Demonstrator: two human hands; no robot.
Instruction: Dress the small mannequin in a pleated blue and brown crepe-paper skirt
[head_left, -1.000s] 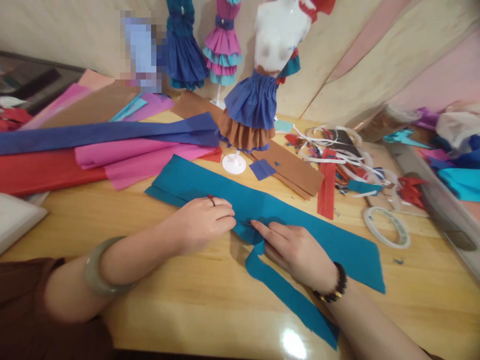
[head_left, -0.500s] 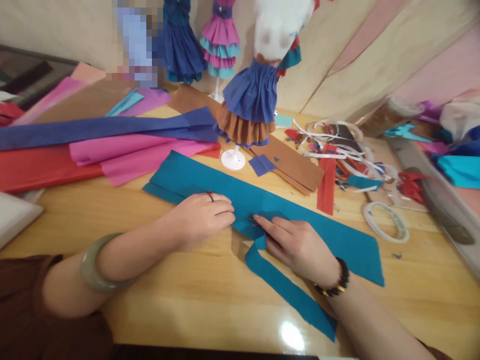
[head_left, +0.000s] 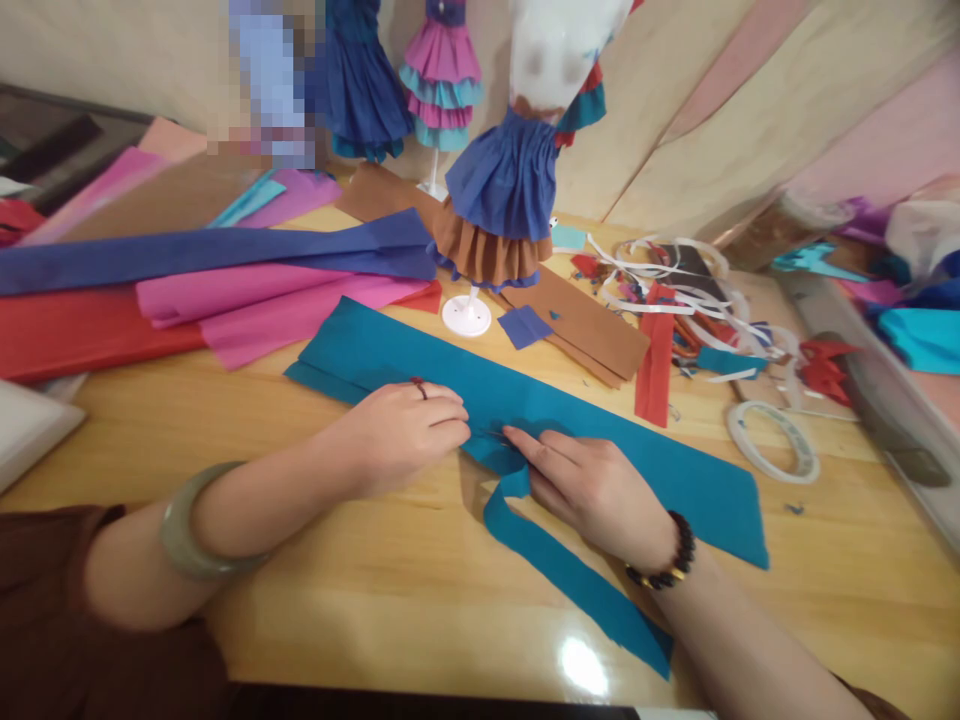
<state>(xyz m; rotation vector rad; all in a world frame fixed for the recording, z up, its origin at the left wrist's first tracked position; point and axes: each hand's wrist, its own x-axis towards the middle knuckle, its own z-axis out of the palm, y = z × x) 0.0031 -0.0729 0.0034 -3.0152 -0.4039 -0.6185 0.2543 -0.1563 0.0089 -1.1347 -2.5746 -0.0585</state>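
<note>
A long folded sheet of teal crepe paper [head_left: 600, 425] lies slantwise across the wooden table in front of me. My left hand [head_left: 411, 432] is closed at its near edge, fingers pinching the paper there. To the right, my right hand [head_left: 581, 480] is curled around scissors [head_left: 493, 434]; only their slim metal blades show past the index finger, with the handles hidden under the hand. The blades lie at the near edge, pointing left towards my left fingers. From that spot a narrow teal strip [head_left: 577, 580] curls away and hangs down to the lower right, partly cut from the sheet.
Beyond the sheet stands a doll-sized form in a blue and brown ruffled skirt [head_left: 499, 190]. Blue [head_left: 225, 258], pink and red paper lies at left. At right are a tape roll [head_left: 772, 442], a red strip [head_left: 654, 360], tangled white ribbon [head_left: 660, 300] and a bin [head_left: 885, 440].
The narrow strip has shifted slightly left near the blades. Both hands hold almost the same positions; the whole view has moved very slightly.
</note>
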